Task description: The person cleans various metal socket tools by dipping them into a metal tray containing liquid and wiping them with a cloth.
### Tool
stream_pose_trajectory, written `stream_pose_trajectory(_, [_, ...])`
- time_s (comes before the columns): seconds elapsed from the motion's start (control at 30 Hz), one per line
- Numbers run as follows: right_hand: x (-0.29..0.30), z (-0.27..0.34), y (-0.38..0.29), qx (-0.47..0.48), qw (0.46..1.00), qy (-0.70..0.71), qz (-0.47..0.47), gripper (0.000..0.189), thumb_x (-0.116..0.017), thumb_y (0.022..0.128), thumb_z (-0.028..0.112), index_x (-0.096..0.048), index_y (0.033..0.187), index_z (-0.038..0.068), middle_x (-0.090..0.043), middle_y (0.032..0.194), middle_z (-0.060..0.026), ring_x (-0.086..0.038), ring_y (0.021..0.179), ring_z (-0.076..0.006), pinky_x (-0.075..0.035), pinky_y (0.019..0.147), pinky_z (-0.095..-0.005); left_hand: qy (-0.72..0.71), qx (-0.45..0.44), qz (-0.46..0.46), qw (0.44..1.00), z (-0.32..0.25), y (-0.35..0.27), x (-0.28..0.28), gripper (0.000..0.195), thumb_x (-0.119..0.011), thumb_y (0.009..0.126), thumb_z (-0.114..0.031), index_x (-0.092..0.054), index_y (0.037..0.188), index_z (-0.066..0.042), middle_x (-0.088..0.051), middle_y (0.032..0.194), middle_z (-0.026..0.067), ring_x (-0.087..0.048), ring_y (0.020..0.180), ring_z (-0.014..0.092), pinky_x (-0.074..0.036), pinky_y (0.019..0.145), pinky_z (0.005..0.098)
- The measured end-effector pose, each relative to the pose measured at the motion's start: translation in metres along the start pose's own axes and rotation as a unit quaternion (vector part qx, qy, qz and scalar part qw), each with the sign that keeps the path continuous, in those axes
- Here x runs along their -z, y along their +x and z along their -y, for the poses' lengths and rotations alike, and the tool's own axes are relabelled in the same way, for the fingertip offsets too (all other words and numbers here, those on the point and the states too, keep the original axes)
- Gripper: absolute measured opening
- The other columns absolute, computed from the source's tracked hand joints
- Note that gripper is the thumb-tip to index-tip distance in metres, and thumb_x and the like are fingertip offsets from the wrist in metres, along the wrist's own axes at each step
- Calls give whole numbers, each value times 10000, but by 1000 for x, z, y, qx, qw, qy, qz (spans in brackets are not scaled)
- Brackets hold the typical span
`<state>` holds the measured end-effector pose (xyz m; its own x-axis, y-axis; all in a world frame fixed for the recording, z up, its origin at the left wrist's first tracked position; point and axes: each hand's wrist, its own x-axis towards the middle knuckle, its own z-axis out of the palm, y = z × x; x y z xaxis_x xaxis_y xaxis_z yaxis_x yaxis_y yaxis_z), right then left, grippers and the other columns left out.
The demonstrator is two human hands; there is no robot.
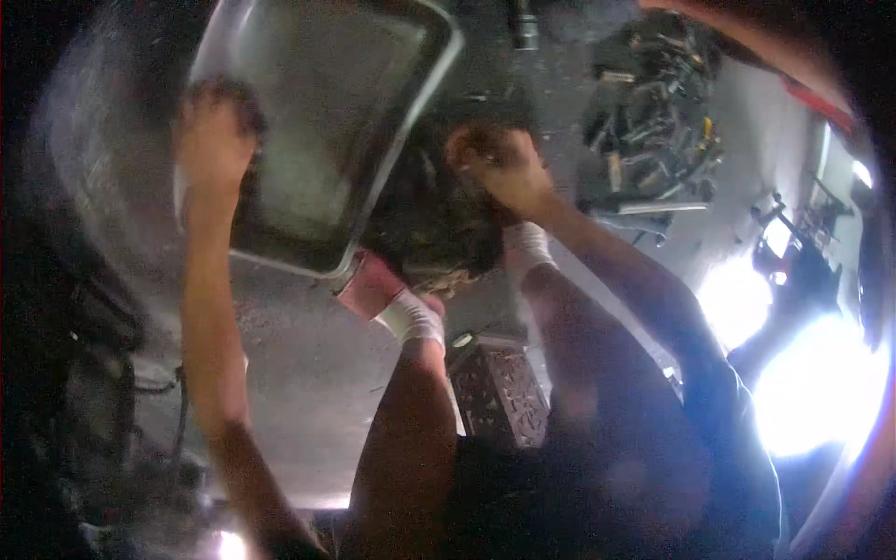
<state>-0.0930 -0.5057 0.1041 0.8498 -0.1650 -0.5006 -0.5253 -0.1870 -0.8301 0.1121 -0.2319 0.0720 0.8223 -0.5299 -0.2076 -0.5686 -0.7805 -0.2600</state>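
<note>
A large metal tray (308, 140) with a raised, rounded rim lies on the floor before me. My left hand (217, 136) is over its left side, fingers curled downward. Something dark shows beside those fingers; blur hides whether it is an object or shadow. To the right of the tray, my right hand (507, 164) is curled above a dark heap (434, 203) of unclear material. Reddish-brown and dark patches show at its fingers, but I cannot make out a held thing. The heap lies between my feet, partly beside the tray's rim.
Several metal hand tools and parts (654, 112) are spread on the floor at the upper right. A patterned crate or stool (497, 388) stands below, between my legs. My pink shoe (371, 283) is near the tray's lower corner. Bright glare washes out the lower right.
</note>
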Motion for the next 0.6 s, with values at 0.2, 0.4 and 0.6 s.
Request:
stream_pose_trajectory(0.2, [33,-22,14,-17,996,-61,-67,166,-607,804,192,-653,903,67,-661,793,-113,-634,712,-179,-491,669,-321,15,-24,62,998,16,-9,-1,445,-643,775,-179,-546,1208,-157,-453,1342,56,-401,1251,314,-302,1049,506])
stream_pose_trajectory(0.4, [116,-118,-15,39,897,-290,-332,232,-603,784,231,-622,958,79,-650,797,-136,-629,739,-336,-495,660,-383,33,-5,40,999,3,-9,-17,449,-590,823,-218,-511,1264,-240,-425,1364,-4,-389,1257,278,-318,1022,482])
stream_pose_trajectory(0.6, [182,-135,-56,-48,839,-368,-398,226,-587,784,190,-574,985,88,-624,904,-131,-603,854,-351,-486,692,-447,5,-15,-8,1000,14,-12,-30,431,-568,848,-217,-501,1273,-208,-420,1371,6,-375,1272,275,-312,1036,499])
